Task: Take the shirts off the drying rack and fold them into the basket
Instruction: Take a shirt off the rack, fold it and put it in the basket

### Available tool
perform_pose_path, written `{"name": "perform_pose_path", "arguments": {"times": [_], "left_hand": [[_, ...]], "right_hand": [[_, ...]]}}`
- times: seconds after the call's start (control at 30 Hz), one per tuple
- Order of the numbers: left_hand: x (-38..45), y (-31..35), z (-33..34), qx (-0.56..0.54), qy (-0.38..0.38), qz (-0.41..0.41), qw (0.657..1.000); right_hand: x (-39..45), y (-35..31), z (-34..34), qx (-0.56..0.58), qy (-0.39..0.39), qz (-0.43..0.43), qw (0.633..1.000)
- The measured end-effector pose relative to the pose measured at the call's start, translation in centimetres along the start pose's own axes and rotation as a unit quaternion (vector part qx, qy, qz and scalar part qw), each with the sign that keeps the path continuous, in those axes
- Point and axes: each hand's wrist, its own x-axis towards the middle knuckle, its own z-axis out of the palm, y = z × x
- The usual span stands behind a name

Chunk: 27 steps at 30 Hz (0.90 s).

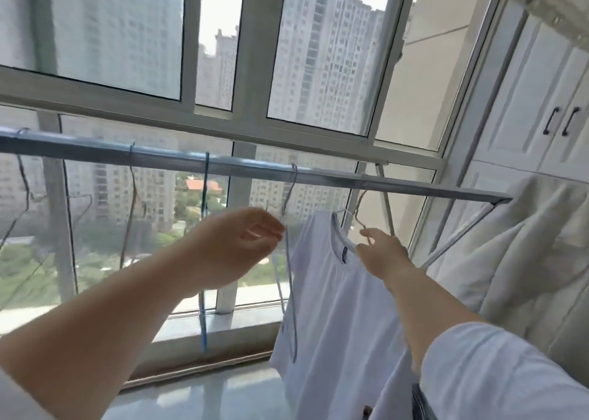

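The shirt [334, 292] is white, thin and limp. It hangs from a wire hanger [357, 211] hooked over the rack bar [223, 161], near the bar's right end. Its body drapes straight down in front of the window sill. No basket is in view.

Hand state: the right hand [381, 250] pinches the collar band [342, 238] at the front of the neck opening. The left hand [242, 244] has its fingers curled together around a thin wire or cord [290, 279] hanging just left of the shirt; whether this belongs to a second hanger [288, 193] cannot be told. The hands are apart, one on each side of the shirt's left shoulder.

Handling assessment: the shirt is judged light, soft and without stiffness. It will sag and fold wherever it is unsupported. It is not fragile, but the collar may stretch if pulled hard over the hanger.

Recommended hold: grip at the collar or the shoulder seams, where the fabric is doubled. Steady the hanger with the other hand and slip each shoulder off in turn. For folding, hold both shoulders so that the body hangs flat.
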Motion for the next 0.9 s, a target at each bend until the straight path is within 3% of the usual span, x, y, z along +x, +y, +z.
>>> {"name": "perform_pose_path", "arguments": {"times": [0.13,0.27,0.53,0.7,0.8,0.9], "left_hand": [[3.2,1.3,3.5,0.014,0.043,-0.056,0.997],[3.9,2.2,5.5,0.034,0.076,-0.106,0.991],[2.5,4.2,5.2,0.023,0.118,-0.099,0.988],[-0.7,3.8,6.1,-0.016,0.08,-0.092,0.992],[-3.7,3.1,5.4,-0.027,0.081,-0.096,0.992],[-6.9,2.0,4.5,-0.04,0.075,-0.109,0.99]], "right_hand": [[7.0,1.0,0.8,-0.06,-0.101,-0.081,0.99],[9.9,0.1,1.6,0.189,-0.041,-0.083,0.978],[7.9,-2.9,-2.3,0.318,-0.019,-0.138,0.938],[1.9,-0.4,-2.0,0.282,-0.176,-0.051,0.942],[-1.3,2.4,0.7,0.137,-0.254,0.016,0.957],[-5.1,4.7,3.5,0.029,-0.316,0.064,0.946]]}}
